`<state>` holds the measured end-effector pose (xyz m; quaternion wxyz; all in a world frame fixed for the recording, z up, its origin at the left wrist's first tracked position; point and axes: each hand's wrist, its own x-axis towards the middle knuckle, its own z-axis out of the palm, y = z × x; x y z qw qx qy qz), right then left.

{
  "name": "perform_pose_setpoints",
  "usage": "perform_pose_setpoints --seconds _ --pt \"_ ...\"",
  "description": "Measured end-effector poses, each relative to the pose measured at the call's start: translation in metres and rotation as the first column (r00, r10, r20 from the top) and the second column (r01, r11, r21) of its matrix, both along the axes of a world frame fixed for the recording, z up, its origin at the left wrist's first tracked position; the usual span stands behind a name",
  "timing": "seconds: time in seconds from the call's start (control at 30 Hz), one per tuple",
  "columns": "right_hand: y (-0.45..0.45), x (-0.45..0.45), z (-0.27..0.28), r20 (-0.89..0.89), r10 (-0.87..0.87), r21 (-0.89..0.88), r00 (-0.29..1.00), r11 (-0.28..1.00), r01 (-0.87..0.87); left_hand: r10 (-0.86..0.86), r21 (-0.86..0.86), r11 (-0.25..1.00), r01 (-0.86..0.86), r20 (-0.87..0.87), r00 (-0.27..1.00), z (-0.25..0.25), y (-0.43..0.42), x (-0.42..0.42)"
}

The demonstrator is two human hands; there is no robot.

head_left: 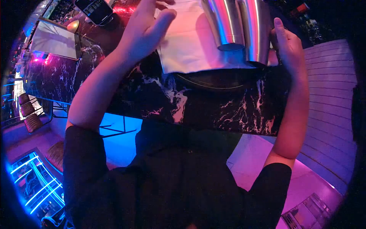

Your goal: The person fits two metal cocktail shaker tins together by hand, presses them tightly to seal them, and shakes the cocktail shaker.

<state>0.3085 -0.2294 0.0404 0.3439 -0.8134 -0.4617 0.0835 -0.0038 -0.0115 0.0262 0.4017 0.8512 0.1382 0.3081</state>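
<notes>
Two shiny metal shaker tins, a left one (225, 26) and a right one (256, 34), sit side by side on a white cloth or paper sheet (179, 49). Beneath the sheet, the rim of a dark round tray (213, 84) shows. My left hand (148, 28) is over the sheet's left edge, thumb stretched out; the top of the frame cuts off some fingers, and nothing shows in it. My right hand (290, 47) is close beside the right tin, its thumb pointing up. Its other fingers are in shadow, so contact with the tin cannot be made out.
A dark marble counter (175, 101) runs across in front of me. At its left lie a clipboard with a pale sheet (55, 40) and a dark device (94, 10). Stools (30, 110) stand far left; a slatted pale surface (329, 99) is at right.
</notes>
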Motion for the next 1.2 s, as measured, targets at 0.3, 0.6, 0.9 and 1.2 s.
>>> perform_pose_setpoints --seconds 0.3,0.6,0.9,1.2 --pt "-0.008 -0.014 0.004 -0.195 0.371 0.289 0.908 0.906 -0.309 0.046 -0.173 0.985 -0.016 0.173 0.984 -0.018 0.018 0.003" --pt "-0.005 -0.012 0.007 -0.129 0.358 0.339 0.925 0.892 -0.298 0.146 -0.343 0.933 -0.111 0.076 0.986 0.023 0.004 -0.005" --pt "-0.003 -0.011 0.004 -0.177 0.388 0.341 0.905 0.886 -0.313 0.146 -0.266 0.954 -0.136 0.019 0.989 0.011 -0.013 -0.008" --pt "-0.002 -0.001 0.005 -0.125 0.11 0.228 0.986 0.97 -0.08 -0.337 0.039 0.941 0.336 0.004 0.942 0.006 -0.003 -0.013"
